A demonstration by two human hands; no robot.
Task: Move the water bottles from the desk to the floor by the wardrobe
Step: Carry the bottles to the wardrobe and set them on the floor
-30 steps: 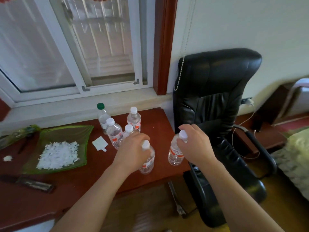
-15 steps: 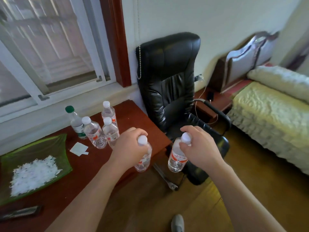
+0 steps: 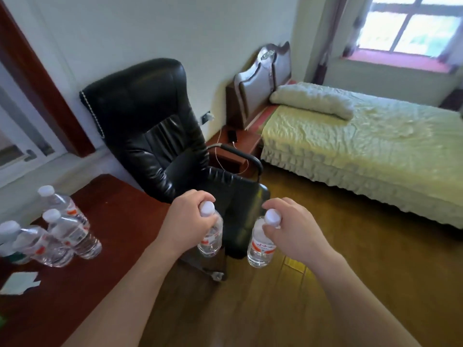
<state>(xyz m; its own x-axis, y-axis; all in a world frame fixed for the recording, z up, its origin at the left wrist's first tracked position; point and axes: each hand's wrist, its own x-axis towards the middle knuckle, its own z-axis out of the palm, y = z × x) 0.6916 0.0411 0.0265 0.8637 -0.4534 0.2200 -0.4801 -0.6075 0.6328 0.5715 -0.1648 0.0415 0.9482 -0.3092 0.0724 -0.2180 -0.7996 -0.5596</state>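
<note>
Both held bottles have cleared the desk (image 3: pixel 117 221) since a second ago and now hang over the wooden floor (image 3: pixel 338 259), and the view has swung right, away from the sliding window toward the bed (image 3: pixel 370 146). Left hand (image 3: pixel 186 221) curls its fingers round the neck of the left water bottle (image 3: pixel 211 240), just under the white cap. Right hand (image 3: pixel 294 230) grips the right water bottle (image 3: pixel 261 249) the same way. Each bottle hangs upright, the two near each other but apart, in front of the seat of the black leather office chair (image 3: pixel 150 121). That chair stands between the desk and the bed, with a low bedside table (image 3: pixel 234 146) behind its armrest. Three more white-capped water bottles (image 3: pixel 67 232) stand clustered at the desk's left part, with a white paper slip (image 3: pixel 18 283) near them. A pale pillow (image 3: pixel 310 100) lies at the carved headboard (image 3: pixel 263 76). The green tray seen earlier is out of view.
</note>
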